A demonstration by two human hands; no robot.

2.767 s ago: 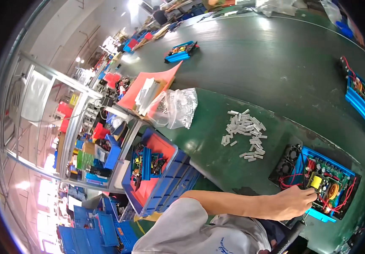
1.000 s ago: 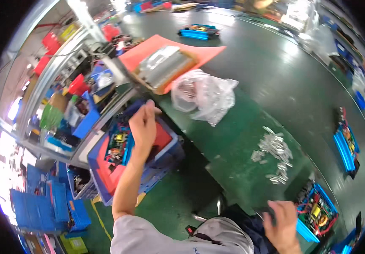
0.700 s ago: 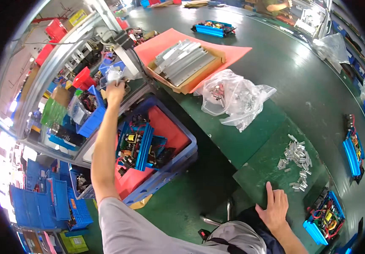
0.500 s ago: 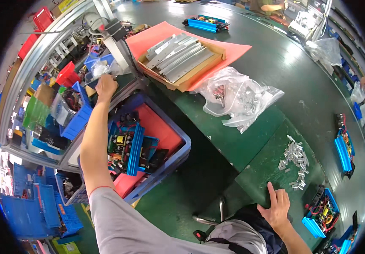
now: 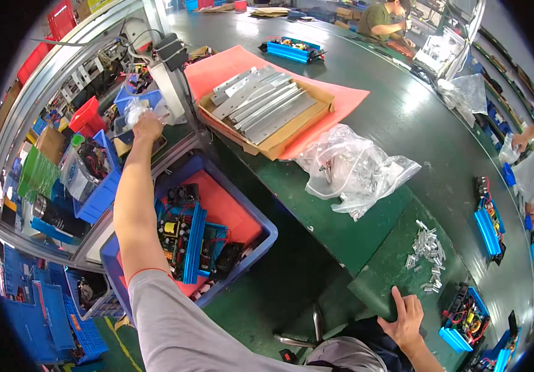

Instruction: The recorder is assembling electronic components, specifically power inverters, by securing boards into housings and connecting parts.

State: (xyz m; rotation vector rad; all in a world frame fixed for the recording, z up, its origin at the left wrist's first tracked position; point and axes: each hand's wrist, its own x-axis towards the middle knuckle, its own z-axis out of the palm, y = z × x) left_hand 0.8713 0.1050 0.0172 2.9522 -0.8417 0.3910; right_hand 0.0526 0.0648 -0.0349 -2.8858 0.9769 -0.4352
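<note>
My left hand (image 5: 148, 126) reaches far forward to the shelf at the left. It is at a crumpled clear plastic bag (image 5: 135, 110) beside a blue bin (image 5: 153, 97); the back of the hand hides most of its fingers, so its grip does not show. My right hand (image 5: 406, 318) rests at the near edge of the green work mat (image 5: 372, 286), fingers stretched and thumb apart, holding nothing. Just beyond it lies a loose pile of small silvery metal pieces (image 5: 427, 248).
Below my left arm stands a blue crate (image 5: 269, 230) holding circuit assemblies (image 5: 183, 242). A cardboard tray of metal plates (image 5: 261, 102) and a clear bag of small parts (image 5: 357, 167) lie ahead. Blue-cased assemblies (image 5: 487, 229) line the right. Co-workers (image 5: 378, 22) sit farther off.
My left hand has moved slightly forward and left to the plastic bag. The view has tilted up and shifted a little, showing more of the co-workers. My right hand stays at the mat's edge.
</note>
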